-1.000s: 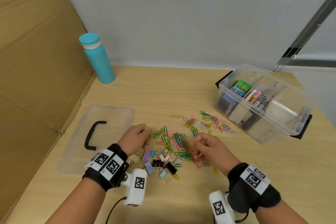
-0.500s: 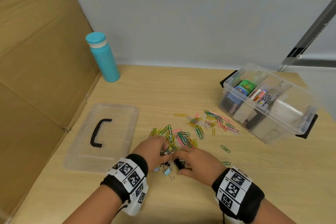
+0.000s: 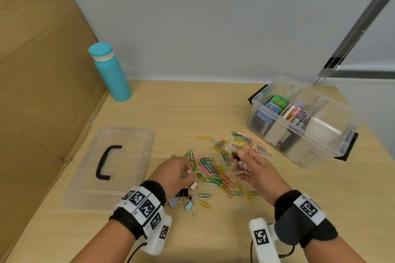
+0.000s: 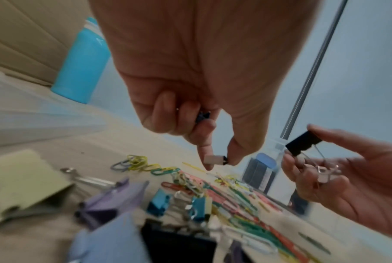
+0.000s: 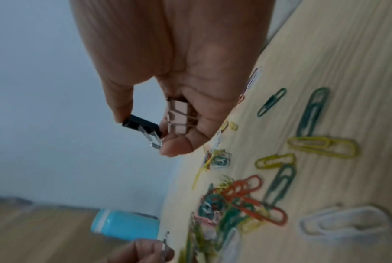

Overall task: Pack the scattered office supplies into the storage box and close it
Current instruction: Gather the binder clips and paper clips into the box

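Observation:
Coloured paper clips (image 3: 215,168) lie scattered mid-table, with several binder clips (image 3: 188,200) near my left wrist. My left hand (image 3: 181,170) pinches a small pink binder clip (image 4: 215,160) between thumb and forefinger above the pile, and a dark clip (image 4: 202,115) sits under its curled fingers. My right hand (image 3: 245,163) is lifted off the table, pinching a black binder clip (image 5: 142,126) and holding pink binder clips (image 5: 179,115) in its palm. The clear storage box (image 3: 333,145) stands open at the right, holding markers and other supplies. Its lid (image 3: 132,134) lies flat at the left.
A teal bottle (image 3: 111,72) stands at the back left beside a brown cardboard wall (image 3: 38,92). A grey wall runs behind the table. Bare wood shows in front of the box and along the near edge.
Both hands were close together over the binder clips. They have since parted: the right hand rose toward the box with the black and pink clips, and the left lifted a pink clip.

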`<state>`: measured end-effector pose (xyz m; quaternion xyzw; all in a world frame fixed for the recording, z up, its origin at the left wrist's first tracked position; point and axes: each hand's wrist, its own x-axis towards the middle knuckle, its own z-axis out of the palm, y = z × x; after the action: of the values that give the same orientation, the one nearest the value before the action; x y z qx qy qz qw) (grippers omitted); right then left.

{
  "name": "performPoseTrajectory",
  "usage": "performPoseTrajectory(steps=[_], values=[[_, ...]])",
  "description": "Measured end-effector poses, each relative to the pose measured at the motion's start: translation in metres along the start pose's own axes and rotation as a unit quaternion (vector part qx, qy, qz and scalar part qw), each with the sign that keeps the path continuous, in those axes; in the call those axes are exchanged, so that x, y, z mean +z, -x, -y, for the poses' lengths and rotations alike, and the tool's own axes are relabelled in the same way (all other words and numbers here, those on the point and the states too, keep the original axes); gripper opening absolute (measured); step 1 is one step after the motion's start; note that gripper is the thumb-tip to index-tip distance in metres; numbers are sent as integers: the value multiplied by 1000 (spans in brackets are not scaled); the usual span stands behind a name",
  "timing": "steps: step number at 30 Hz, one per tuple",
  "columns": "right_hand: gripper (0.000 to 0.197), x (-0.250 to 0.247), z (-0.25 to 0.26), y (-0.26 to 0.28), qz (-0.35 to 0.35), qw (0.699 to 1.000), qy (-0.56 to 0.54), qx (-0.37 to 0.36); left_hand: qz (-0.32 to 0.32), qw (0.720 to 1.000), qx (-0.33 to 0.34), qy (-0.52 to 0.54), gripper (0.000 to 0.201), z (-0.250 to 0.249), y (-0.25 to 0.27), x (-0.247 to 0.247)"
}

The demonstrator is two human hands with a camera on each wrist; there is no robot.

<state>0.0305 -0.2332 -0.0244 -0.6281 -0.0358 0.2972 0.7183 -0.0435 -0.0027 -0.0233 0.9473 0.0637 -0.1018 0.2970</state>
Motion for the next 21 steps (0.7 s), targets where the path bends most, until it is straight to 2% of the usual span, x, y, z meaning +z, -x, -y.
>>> performPoseTrajectory(steps=[4,8,10,12,14,15,17,19,21], values=[[35,-11,31,10,-35,990,-135,-6,-17,998,15,56,20,-6,-4,-6],[25,-41,84,24,-64,976,-169,-117,-34,995,22,96,22,-12,-11,-6],[30,-61,112,29,-125,972,-85,-179,-33,994,19,106,19,-16,-14,-4],[34,-86,132,29,-218,950,28,-222,-32,993,13,113,16,-21,-17,-1],[17,-114,142,20,-293,921,91,-239,-32,992,8,119,15,-26,-19,2],[15,-129,144,12,-324,909,127,-229,-31,992,7,122,14,-29,-20,3],[26,-155,144,-4,-342,908,182,-158,-28,992,8,123,12,-33,-21,7],[31,-173,140,-17,-327,919,209,-72,-26,992,11,121,10,-38,-22,10],[31,-182,139,-24,-302,921,246,-20,-25,992,12,120,9,-44,-21,13]])
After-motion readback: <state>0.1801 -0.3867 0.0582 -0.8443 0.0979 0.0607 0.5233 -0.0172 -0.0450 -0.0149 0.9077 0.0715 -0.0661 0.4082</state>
